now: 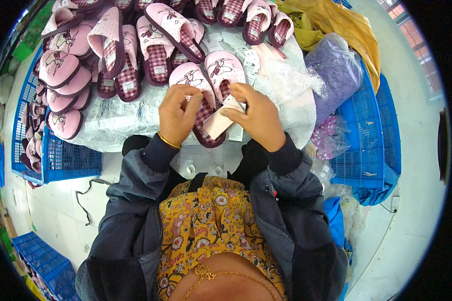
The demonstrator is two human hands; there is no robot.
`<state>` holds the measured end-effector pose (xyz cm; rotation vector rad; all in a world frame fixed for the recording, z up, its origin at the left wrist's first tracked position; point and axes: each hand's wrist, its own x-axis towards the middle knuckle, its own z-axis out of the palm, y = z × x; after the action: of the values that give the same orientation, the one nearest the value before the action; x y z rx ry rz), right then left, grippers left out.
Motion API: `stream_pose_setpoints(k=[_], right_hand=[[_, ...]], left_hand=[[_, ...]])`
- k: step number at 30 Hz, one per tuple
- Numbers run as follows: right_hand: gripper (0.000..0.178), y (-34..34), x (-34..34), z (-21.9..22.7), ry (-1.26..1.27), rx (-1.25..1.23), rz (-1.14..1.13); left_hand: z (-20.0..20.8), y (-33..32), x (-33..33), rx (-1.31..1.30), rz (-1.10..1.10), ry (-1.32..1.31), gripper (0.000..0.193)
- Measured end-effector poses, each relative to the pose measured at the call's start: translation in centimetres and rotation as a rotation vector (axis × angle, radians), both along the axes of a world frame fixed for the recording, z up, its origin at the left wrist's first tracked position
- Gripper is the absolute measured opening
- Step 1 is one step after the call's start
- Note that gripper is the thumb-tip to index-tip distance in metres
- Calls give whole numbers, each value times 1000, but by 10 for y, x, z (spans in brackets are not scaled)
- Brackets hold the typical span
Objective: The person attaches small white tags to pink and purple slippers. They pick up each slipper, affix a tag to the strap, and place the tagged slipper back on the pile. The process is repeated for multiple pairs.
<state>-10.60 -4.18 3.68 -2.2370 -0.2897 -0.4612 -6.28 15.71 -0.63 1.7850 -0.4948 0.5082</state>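
A pair of pink slippers lies in front of me on the plastic-covered table [120, 133]. Each has a dark sole, a checked insole and a printed drawing on its upper; they are the left slipper [188, 77] and the right slipper [225, 69]. Over the left slipper's heel, my right hand [258, 118] pinches a pale cardboard tag [217, 124] between thumb and fingers. Beside that slipper's left edge is my left hand [178, 115], its thumb and fingers pressed together; whatever they grip is too small to make out.
Several more pink slippers [158, 57] are heaped across the far and left table. Blue plastic crates [70, 158] flank it. To the right are a plastic bag of purple material [334, 65], mustard cloth [356, 32] and loose clear wrapping [291, 83].
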Motion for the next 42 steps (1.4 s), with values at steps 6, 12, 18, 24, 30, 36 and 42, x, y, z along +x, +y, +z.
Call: stream_pose_setpoints(k=[6, 12, 18, 24, 30, 36, 42], right_hand=[[41, 25, 40, -7, 32, -445, -88], [28, 19, 51, -16, -23, -350, -141], [22, -16, 22, 21, -51, -199, -198], [27, -73, 188, 157, -387, -438, -260], [40, -103, 356, 286, -995, -423, -464], [58, 20, 267, 65, -43, 7, 325], [79, 44, 237, -18, 228, 176, 324]], left_hand=[[-22, 12, 1, -30, 80, -8, 7], [-40, 27, 9, -142, 90, -11, 4], [-49, 34, 15, -107, 183, -50, 8], [-60, 41, 15, -72, 197, 39, 5], [-64, 28, 21, -205, 118, 112, 8], [-63, 43, 16, -164, 152, 148, 7], [-50, 41, 15, -326, 73, 225, 11]])
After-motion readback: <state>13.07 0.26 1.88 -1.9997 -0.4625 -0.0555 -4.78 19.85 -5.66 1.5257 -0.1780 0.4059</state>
